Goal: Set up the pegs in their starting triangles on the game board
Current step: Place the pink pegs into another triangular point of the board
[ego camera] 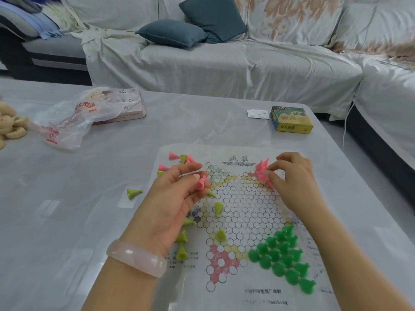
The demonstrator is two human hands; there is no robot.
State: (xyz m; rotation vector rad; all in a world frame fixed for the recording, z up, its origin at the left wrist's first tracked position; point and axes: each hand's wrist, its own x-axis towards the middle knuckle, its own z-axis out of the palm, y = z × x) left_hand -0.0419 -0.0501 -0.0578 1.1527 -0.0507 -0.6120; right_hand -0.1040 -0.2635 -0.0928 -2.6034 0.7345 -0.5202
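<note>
The pink triangle at the board's [298,286] 1 o'clock is being filled: the right hand [289,173] is pinching a pink peg [262,173] there. The left hand [177,196], at 10 o'clock, is clamping spare pink pegs [200,184]. Next, judging by the layout, the peg needs seating upright on a free circle.

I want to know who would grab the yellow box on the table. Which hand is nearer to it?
The right hand. It works at the pink pegs on the board's far right, with the yellow box just beyond it. The left hand holds a pink peg farther left.

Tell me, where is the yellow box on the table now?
In the head view, the yellow box lies at the table's far right, beyond the game board, just right of a small white card.
</note>
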